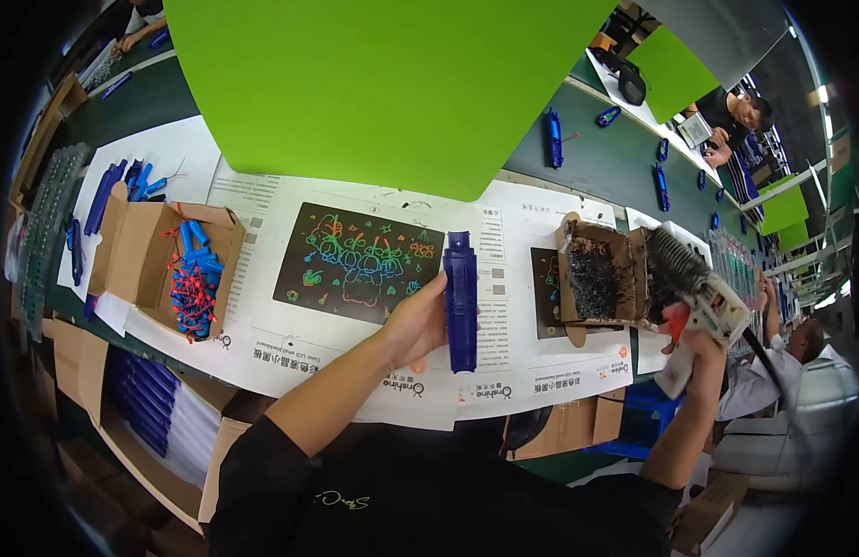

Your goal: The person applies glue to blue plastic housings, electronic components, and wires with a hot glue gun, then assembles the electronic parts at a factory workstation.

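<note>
My left hand [416, 321] is closed around the side of a long dark-blue plastic casing [461, 302], held upright above the paper-covered bench. Molded ribs and recesses show on the casing's face. On the right, my right hand [701, 360] grips a white gun-shaped corded tool [723, 308] with a red trigger part and a dark ribbed barrel. The barrel points up and left, beside an open cardboard box [565, 295] whose inside is coated with black residue. The tool's tip is hard to make out.
Blue batteries with red wires [196, 290] fill a cardboard box [130, 243] at left. A green panel [374, 84] rises over the far edge. Blue casings [137, 399] lie in a carton lower left. A co-worker [734, 116] sits far right; a belt [611, 153] carries blue parts.
</note>
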A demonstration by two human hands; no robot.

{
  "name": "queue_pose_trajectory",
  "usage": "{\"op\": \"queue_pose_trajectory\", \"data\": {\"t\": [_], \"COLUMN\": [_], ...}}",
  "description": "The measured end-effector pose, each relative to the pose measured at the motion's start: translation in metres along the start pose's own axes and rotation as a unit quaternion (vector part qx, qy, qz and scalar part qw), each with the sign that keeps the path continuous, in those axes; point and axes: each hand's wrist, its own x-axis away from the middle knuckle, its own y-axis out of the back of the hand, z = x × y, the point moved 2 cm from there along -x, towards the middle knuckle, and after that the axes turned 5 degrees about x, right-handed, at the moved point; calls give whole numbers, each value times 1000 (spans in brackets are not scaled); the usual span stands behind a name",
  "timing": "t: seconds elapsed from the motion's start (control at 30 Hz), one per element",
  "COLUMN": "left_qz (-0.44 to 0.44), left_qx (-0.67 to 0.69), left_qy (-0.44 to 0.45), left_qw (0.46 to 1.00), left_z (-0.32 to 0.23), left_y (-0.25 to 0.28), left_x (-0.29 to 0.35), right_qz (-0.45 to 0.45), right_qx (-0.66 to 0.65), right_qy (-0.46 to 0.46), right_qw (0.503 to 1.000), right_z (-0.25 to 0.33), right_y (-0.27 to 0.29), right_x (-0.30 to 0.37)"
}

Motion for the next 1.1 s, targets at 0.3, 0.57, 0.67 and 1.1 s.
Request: {"op": "queue_pose_trajectory", "data": {"t": [0.3,0.57,0.67,1.1], "left_qz": [-21,-7,-11,-7], "left_qx": [-49,-96,-109,-150], "left_qy": [20,-2,2,11], "left_qw": [998,995,994,989], "left_z": [5,3,3,5], "left_y": [4,-1,-1,-4], "left_x": [-3,0,0,2], "right_qz": [304,352,354,314], "right_qx": [-102,104,129,207], "right_qy": [4,-34,-62,-95], "right_qw": [947,929,924,922], "right_z": [4,6,4,-6], "right_y": [-71,-97,-101,-92], "right_x": [50,47,46,43]}}
